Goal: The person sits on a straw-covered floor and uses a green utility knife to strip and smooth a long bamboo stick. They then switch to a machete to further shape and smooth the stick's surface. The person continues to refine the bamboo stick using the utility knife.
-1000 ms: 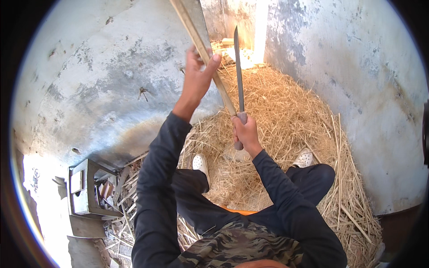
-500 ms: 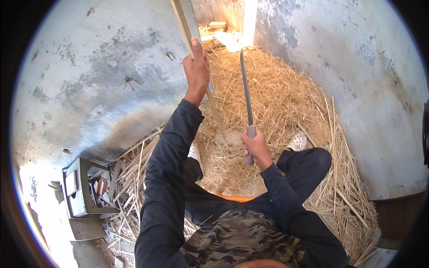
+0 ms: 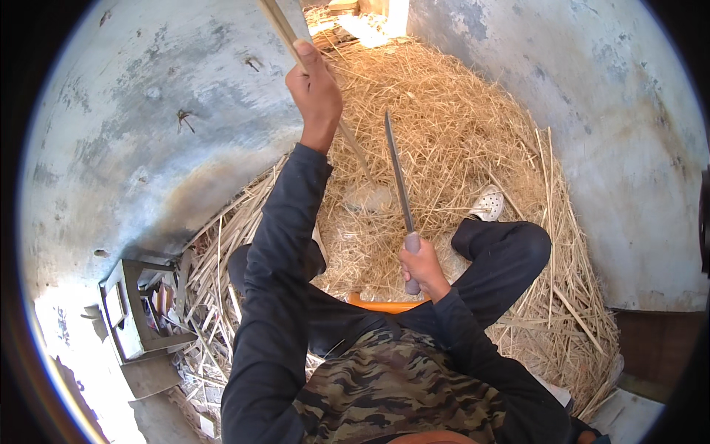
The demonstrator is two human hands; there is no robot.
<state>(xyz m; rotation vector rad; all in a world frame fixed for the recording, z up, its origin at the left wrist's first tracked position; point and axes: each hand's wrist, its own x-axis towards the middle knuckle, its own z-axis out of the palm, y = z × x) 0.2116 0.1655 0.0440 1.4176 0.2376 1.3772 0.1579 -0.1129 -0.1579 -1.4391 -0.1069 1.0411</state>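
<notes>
My left hand [image 3: 316, 96], raised and stretched forward, is closed around a long pale stick [image 3: 279, 29], which looks like split bamboo. The stick's top runs out of the upper edge, and its lower part [image 3: 356, 152] slants down behind my hand toward the straw. In my right hand [image 3: 423, 268], near my lap, is a machete [image 3: 399, 177] with a long, narrow dark blade and a greyish handle. Its blade points up and away from me, to the right of the stick and apart from it.
Shavings and straw [image 3: 436, 133] cover the floor between two weathered walls [image 3: 518, 66]. Cut strips [image 3: 222, 244] lie piled on my left, more on my right. A wooden frame box [image 3: 140, 311] stands at the left. A pale stone-like lump [image 3: 367, 197] and an orange seat edge [image 3: 388, 305] show.
The view has shifted downward. My left hand still grips the stick, whose top leans further left. The machete has come lower in the view, its tip a little further left.
</notes>
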